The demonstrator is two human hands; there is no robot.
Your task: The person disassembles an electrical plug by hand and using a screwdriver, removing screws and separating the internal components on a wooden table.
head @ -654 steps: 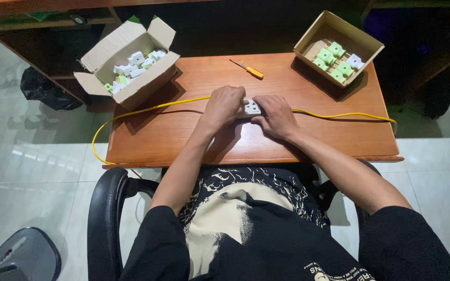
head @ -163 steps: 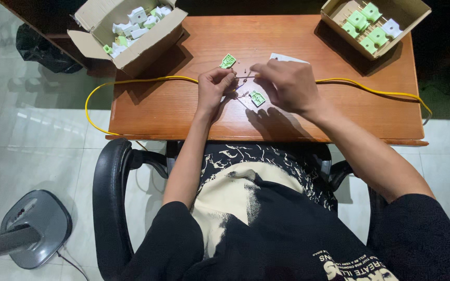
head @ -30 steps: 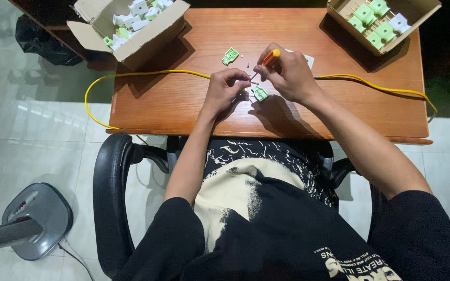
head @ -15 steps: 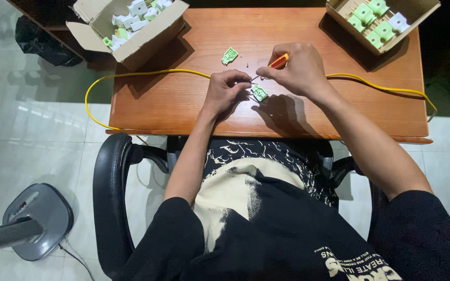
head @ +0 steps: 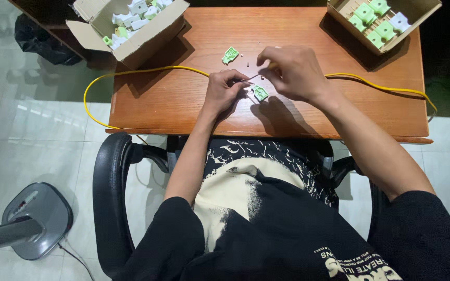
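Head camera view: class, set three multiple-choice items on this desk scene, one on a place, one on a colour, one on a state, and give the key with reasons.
1. Where does the loose green part lie?
A. on the wooden desk, beyond the hands
B. inside the right-hand box
C. on the floor

2. What colour is the cable across the desk?
A. red
B. yellow
C. black

3. How do the two cardboard boxes stand?
A. both taped shut
B. one open, one shut
C. both open, with parts inside

Key: 1 A, it lies on bare wood just past the left hand. 2 B, the cable runs yellow from the desk's left edge, behind the right hand, to the right edge. 3 C, the left box and the right box both show green and white parts.
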